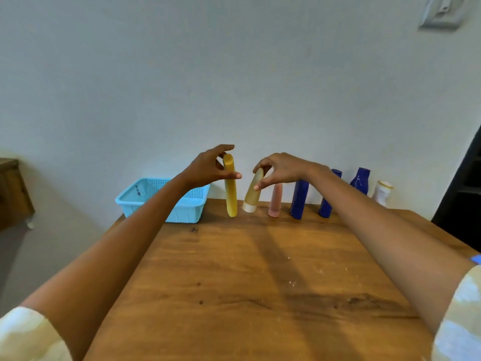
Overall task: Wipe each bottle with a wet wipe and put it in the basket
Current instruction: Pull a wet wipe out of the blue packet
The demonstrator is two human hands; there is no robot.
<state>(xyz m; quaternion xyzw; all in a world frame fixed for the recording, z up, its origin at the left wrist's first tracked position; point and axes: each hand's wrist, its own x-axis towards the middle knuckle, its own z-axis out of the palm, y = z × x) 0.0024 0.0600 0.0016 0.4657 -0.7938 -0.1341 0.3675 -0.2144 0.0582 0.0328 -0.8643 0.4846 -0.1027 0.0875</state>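
Observation:
My left hand (212, 168) grips the top of a tall yellow bottle (231, 194), which hangs just above the far edge of the wooden table (255, 277). My right hand (279, 171) pinches the top of a tan bottle with a white cap (252, 195); it tilts, cap down near the table. A light blue basket (182, 204) stands to the left at the far edge, with nothing visible inside. A pink bottle (275, 201), three dark blue bottles (299, 199) (326, 207) (360, 179) and a white bottle (382, 192) stand in a row to the right. No wet wipe is in view.
A pale wall rises right behind the table's far edge. A wooden piece of furniture (13, 194) stands at the far left, a dark one (463, 188) at the right. The table's left edge runs diagonally toward me.

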